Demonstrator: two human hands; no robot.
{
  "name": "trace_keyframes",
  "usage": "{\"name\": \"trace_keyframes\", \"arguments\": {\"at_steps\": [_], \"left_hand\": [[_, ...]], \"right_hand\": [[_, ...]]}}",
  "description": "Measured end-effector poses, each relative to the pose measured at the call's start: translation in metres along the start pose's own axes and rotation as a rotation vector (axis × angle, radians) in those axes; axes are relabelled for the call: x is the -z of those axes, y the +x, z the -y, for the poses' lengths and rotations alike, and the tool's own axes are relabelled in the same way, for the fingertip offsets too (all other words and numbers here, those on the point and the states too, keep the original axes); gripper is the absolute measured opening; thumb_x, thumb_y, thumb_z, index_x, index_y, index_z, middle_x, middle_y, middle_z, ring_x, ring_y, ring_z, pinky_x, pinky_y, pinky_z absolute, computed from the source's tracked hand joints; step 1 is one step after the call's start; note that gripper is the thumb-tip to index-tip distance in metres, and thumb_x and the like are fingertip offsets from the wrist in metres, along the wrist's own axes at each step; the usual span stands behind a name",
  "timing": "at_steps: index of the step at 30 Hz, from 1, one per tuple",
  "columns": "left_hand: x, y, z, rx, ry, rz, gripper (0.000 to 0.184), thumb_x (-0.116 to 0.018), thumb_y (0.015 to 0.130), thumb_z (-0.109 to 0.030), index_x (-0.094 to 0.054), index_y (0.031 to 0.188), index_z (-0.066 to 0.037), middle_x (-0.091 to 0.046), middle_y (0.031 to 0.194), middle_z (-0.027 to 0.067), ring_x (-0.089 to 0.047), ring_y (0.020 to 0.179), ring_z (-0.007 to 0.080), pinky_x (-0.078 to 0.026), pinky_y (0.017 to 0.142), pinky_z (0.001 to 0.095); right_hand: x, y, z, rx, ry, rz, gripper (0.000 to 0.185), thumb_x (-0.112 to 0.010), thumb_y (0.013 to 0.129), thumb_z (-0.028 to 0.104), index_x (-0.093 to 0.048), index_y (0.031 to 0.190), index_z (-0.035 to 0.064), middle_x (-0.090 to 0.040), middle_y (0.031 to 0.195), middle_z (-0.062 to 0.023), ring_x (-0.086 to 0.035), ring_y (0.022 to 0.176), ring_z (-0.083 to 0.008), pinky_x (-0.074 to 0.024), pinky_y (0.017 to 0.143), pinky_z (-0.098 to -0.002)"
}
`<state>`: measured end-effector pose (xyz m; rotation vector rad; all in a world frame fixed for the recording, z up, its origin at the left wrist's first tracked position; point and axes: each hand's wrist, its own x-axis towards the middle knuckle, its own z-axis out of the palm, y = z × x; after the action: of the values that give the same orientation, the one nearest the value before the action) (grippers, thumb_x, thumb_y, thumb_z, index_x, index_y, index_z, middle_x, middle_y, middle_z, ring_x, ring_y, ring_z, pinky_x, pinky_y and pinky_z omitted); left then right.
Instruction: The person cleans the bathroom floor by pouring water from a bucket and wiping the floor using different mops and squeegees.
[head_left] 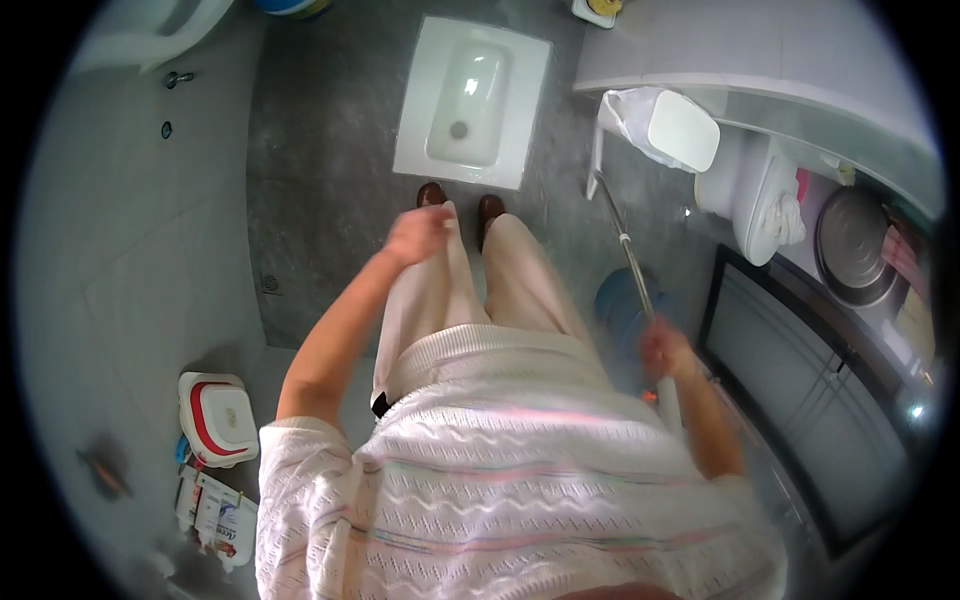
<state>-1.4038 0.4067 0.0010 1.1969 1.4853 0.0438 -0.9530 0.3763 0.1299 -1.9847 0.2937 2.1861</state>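
Observation:
My right hand (665,350) is wrapped round the metal pole of a long-handled floor squeegee (625,240). The pole slants up and left to a narrow pale head (597,160) on the floor beside the white bin. A white grip end shows below the hand. In front of my left thigh hangs my left hand (418,236), nearest to the trouser leg. Motion smears its fingers, and I see no object in it. Beyond my brown shoes (430,194) a white squat toilet (405,150) is set into the floor.
A lidded white bin (684,132) with a plastic liner stands at the right. Near it are a blue round container (640,300), a dark-framed glass panel (790,350) and a round metal lid (855,245). A red-and-white folding basin (225,420) lies left; a floor drain (271,285) is by the wall.

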Motion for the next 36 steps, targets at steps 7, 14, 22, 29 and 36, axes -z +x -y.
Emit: {"name": "trace_keyframes", "arguments": {"at_steps": [7, 14, 22, 29, 36], "left_hand": [[-0.055, -0.032, -0.194, -1.013, 0.080, 0.097, 0.059, -0.070, 0.063, -0.019, -0.045, 0.116, -0.015, -0.050, 0.111, 0.0125, -0.046, 0.105, 0.0294, -0.038, 0.092, 0.0382], [0.012, -0.054, -0.139, -0.804, -0.417, 0.140, 0.020, -0.067, 0.070, -0.015, -0.055, 0.084, -0.007, -0.057, 0.099, 0.0111, -0.048, 0.107, 0.0307, -0.041, 0.086, 0.0404], [0.153, -0.140, -0.143, -0.713, -0.207, -0.219, 0.021, -0.071, 0.061, -0.010, -0.051, 0.067, -0.005, -0.062, 0.081, 0.0117, -0.059, 0.088, 0.0351, -0.047, 0.076, 0.0422], [0.163, -0.174, -0.131, -0.784, -0.255, -0.240, 0.030, -0.075, 0.060, -0.023, -0.051, 0.063, -0.005, -0.062, 0.078, 0.0111, -0.059, 0.088, 0.0351, -0.048, 0.076, 0.0422], [0.078, -0.109, -0.093, -0.584, -0.493, 0.168, 0.018, -0.069, 0.064, -0.004, -0.053, 0.073, -0.004, -0.061, 0.091, 0.0133, -0.053, 0.101, 0.0329, -0.042, 0.083, 0.0431]], "right_hand": [[-0.055, 0.101, 0.024, 0.589, -0.568, 0.174, 0.013, -0.050, 0.076, 0.012, -0.055, 0.066, 0.0060, -0.051, 0.059, -0.0058, -0.049, 0.051, -0.0170, -0.0406, 0.047, -0.0299], [-0.144, 0.189, 0.024, 0.276, 0.038, 0.219, 0.010, -0.055, 0.075, 0.015, -0.050, 0.070, 0.0074, -0.047, 0.063, -0.0051, -0.046, 0.054, -0.0188, -0.0412, 0.048, -0.0319], [-0.353, 0.160, 0.030, 0.078, 0.101, 0.370, 0.007, -0.048, 0.076, 0.007, -0.045, 0.070, 0.0037, -0.048, 0.061, -0.0090, -0.047, 0.046, -0.0195, -0.0393, 0.037, -0.0304], [-0.381, 0.126, 0.018, 0.105, 0.013, 0.451, 0.011, -0.054, 0.076, 0.011, -0.049, 0.068, 0.0050, -0.052, 0.061, -0.0066, -0.054, 0.055, -0.0184, -0.0413, 0.041, -0.0292], [-0.207, 0.208, -0.045, -0.095, 0.204, 0.112, 0.013, -0.053, 0.075, 0.013, -0.045, 0.065, 0.0080, -0.044, 0.059, -0.0050, -0.047, 0.048, -0.0182, -0.0422, 0.040, -0.0285]]}}
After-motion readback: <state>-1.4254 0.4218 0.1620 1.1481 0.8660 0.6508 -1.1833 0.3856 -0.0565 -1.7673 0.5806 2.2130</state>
